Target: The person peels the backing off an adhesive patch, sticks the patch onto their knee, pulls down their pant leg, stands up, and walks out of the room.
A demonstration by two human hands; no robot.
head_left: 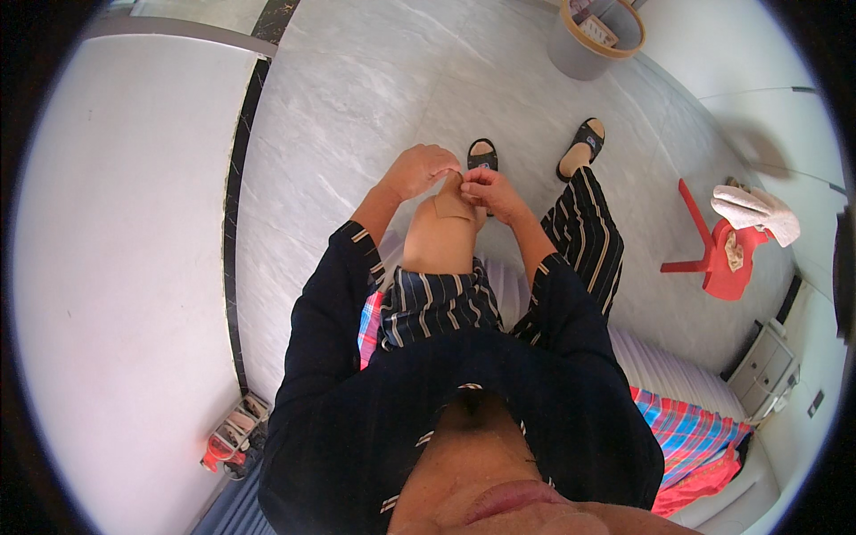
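Note:
A tan adhesive patch (454,208) lies over my bare left knee (437,242), its far part lifted up between my hands. My left hand (423,169) is closed at the lifted part's left side, fingertips bent over its edge. On the other side, my right hand (492,191) pinches the same patch between thumb and fingers. The striped trouser leg (437,299) is pushed up above that knee. Details of the patch's far edge are partly hidden by my fingers.
A grey bin (584,49) with a tan rim stands at the far right. To the right, a red plastic chair (729,267) bears a pale towel (753,212). Black slippers (584,143) are on my feet. A plaid cloth (687,432) covers the seat beside me; a white wall (134,223) rises at left.

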